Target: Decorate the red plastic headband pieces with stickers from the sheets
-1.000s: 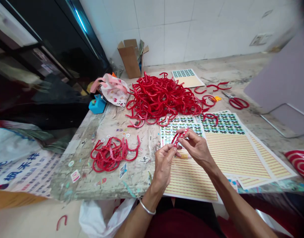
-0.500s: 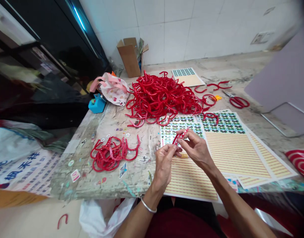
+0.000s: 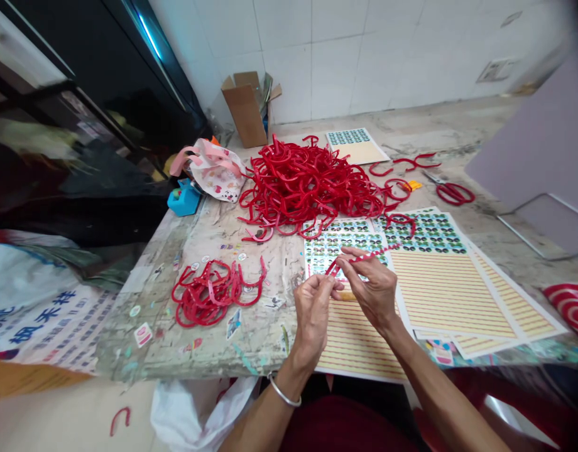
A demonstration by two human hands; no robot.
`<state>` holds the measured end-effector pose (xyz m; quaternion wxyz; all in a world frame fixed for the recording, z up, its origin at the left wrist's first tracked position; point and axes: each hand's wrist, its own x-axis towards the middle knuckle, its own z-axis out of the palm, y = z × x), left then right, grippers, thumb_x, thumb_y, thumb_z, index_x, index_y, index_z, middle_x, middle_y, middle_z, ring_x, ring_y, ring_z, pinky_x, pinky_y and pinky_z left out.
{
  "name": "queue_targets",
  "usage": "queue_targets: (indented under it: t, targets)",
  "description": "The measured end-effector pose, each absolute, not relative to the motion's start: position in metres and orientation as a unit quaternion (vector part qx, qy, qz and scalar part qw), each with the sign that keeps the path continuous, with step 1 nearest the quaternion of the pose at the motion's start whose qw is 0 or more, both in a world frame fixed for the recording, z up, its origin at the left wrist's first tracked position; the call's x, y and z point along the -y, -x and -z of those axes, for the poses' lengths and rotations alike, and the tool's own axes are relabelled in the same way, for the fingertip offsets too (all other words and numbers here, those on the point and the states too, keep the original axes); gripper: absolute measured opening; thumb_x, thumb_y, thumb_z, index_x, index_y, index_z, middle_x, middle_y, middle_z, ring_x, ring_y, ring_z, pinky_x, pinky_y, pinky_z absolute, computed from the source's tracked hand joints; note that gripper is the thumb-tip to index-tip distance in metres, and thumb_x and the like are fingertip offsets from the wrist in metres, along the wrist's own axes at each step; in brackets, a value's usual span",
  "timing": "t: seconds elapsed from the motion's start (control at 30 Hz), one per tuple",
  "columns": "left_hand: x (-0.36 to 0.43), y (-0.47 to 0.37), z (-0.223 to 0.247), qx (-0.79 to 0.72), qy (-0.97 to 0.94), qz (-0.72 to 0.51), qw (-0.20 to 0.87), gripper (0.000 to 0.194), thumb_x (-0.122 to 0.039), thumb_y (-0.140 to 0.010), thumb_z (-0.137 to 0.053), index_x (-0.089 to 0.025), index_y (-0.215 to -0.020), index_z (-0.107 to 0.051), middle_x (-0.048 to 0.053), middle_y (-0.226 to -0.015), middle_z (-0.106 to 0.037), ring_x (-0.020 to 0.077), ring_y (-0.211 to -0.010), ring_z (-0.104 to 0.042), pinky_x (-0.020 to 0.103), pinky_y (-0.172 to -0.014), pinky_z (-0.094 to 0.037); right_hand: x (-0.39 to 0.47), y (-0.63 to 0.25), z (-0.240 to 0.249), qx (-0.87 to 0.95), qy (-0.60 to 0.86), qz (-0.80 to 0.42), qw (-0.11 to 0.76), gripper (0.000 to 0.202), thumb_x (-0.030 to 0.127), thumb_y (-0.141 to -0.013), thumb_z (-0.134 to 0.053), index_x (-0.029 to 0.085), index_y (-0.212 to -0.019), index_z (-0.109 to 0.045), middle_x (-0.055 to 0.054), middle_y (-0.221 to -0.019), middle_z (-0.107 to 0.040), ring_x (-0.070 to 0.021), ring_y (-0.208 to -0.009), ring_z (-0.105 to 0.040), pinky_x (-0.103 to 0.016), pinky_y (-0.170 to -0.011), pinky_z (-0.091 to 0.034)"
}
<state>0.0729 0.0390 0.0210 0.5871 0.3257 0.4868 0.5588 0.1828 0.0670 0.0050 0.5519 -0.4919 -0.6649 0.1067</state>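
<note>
My left hand (image 3: pixel 313 307) is closed on a red curved band (image 3: pixel 333 268), pinching its lower end above the printed sheets. Close by on the right, my right hand (image 3: pixel 371 282) pinches a thin red strip with pale dots (image 3: pixel 376 253), which stretches out past its fingers to the right. The band and the strip meet between the two hands, where fingers partly hide them. Under the hands lies a sheet with butterfly-like prints and red lines (image 3: pixel 359 339). A large heap of red bands (image 3: pixel 308 182) lies behind, and a smaller pile (image 3: pixel 208 295) lies at left.
More printed sheets (image 3: pixel 449 295) lie at right, with red-handled scissors (image 3: pixel 453 193) behind them. A cardboard box (image 3: pixel 245 113), a patterned bag (image 3: pixel 218 176) and a blue tape dispenser (image 3: pixel 184 199) stand at the back left. A grey-lilac panel (image 3: pixel 543 150) rises at right.
My right hand has turned slightly, and the dotted strip now extends to the right beyond its fingers. My left hand has barely moved and keeps its grip on the red band.
</note>
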Motion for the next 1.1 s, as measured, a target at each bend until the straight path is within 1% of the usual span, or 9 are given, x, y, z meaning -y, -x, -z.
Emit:
queue_targets:
  t: [0.1,0.23,0.43,0.5,0.63,0.77,0.93,1.03,1.1]
  targets:
    - [-0.038,-0.073,-0.019,-0.483,-0.322,-0.558,0.592,0.019,-0.024,-0.079,-0.058,-0.012,-0.066,-0.064,0.002,-0.064,-0.063,0.0093,-0.057,-0.053,0.025,-0.069,-0.042,-0.068,-0.185,-0.002,0.667,0.49,-0.104,0.552,0.011,0.017,-0.081,-0.061,0.021,-0.087,-0.069,-0.004,-0.087,-0.07,-0.02,-0.092,-0.065,-0.035,-0.082,-0.052]
    - [-0.037,-0.072,-0.017,-0.477,-0.317,-0.564,0.594,0.018,-0.023,-0.08,-0.058,-0.012,-0.067,-0.064,0.001,-0.064,-0.063,0.0088,-0.058,-0.053,0.024,-0.069,-0.041,-0.067,-0.184,-0.002,0.664,0.491,-0.129,0.549,0.011,0.016,-0.081,-0.061,0.021,-0.085,-0.069,-0.004,-0.088,-0.069,-0.0184,-0.089,-0.065,-0.033,-0.078,-0.053]
    - [-0.034,-0.073,-0.015,-0.475,-0.323,-0.57,0.587,0.018,-0.022,-0.081,-0.057,-0.012,-0.068,-0.064,0.001,-0.064,-0.062,0.0092,-0.06,-0.053,0.024,-0.07,-0.041,-0.065,-0.178,-0.002,0.616,0.522,-0.203,0.554,0.01,0.022,-0.082,-0.06,0.019,-0.076,-0.066,-0.006,-0.087,-0.068,-0.018,-0.083,-0.064,-0.026,-0.059,-0.055]
    - [-0.033,-0.074,-0.014,-0.475,-0.324,-0.573,0.584,0.018,-0.023,-0.082,-0.056,-0.012,-0.069,-0.064,0.001,-0.064,-0.062,0.0097,-0.061,-0.054,0.024,-0.071,-0.041,-0.065,-0.177,-0.002,0.594,0.527,-0.235,0.561,0.011,0.024,-0.081,-0.06,0.019,-0.075,-0.067,-0.006,-0.087,-0.068,-0.0181,-0.082,-0.064,-0.025,-0.056,-0.055]
    - [-0.031,-0.075,-0.014,-0.472,-0.344,-0.571,0.578,0.019,-0.024,-0.083,-0.056,-0.013,-0.07,-0.064,0.002,-0.066,-0.063,0.0115,-0.064,-0.056,0.026,-0.074,-0.041,-0.066,-0.177,-0.001,0.533,0.531,-0.303,0.585,0.014,0.029,-0.079,-0.062,0.018,-0.08,-0.07,-0.004,-0.086,-0.068,-0.0164,-0.075,-0.064,-0.026,-0.057,-0.058]
    - [-0.03,-0.074,-0.015,-0.47,-0.352,-0.571,0.574,0.02,-0.025,-0.083,-0.055,-0.013,-0.07,-0.063,0.003,-0.067,-0.064,0.0125,-0.066,-0.057,0.027,-0.074,-0.041,-0.07,-0.178,-0.002,0.457,0.533,-0.373,0.607,0.018,0.033,-0.075,-0.066,0.017,-0.081,-0.071,-0.001,-0.076,-0.066,-0.0136,-0.066,-0.062,-0.029,-0.059,-0.061]
    - [-0.027,-0.074,-0.013,-0.463,-0.346,-0.571,0.583,0.019,-0.026,-0.083,-0.055,-0.013,-0.071,-0.062,0.003,-0.068,-0.063,0.0121,-0.066,-0.055,0.027,-0.075,-0.041,-0.073,-0.18,-0.003,0.403,0.515,-0.43,0.622,0.019,0.033,-0.072,-0.069,0.016,-0.081,-0.069,0.0,-0.073,-0.065,-0.014,-0.066,-0.062,-0.032,-0.062,-0.061]
    - [-0.026,-0.072,-0.013,-0.458,-0.349,-0.565,0.591,0.018,-0.026,-0.083,-0.055,-0.013,-0.072,-0.062,0.002,-0.068,-0.063,0.0114,-0.065,-0.053,0.027,-0.075,-0.04,-0.074,-0.182,-0.003,0.415,0.517,-0.419,0.621,0.018,0.033,-0.073,-0.068,0.017,-0.08,-0.069,0.0,-0.072,-0.065,-0.0136,-0.065,-0.062,-0.031,-0.06,-0.061]
    - [-0.027,-0.071,-0.013,-0.459,-0.356,-0.561,0.59,0.018,-0.026,-0.083,-0.055,-0.014,-0.072,-0.061,0.002,-0.067,-0.062,0.0112,-0.065,-0.052,0.026,-0.075,-0.04,-0.075,-0.184,-0.004,0.463,0.529,-0.371,0.606,0.015,0.032,-0.076,-0.066,0.017,-0.079,-0.068,-0.001,-0.075,-0.065,-0.0131,-0.064,-0.061,-0.027,-0.056,-0.058]
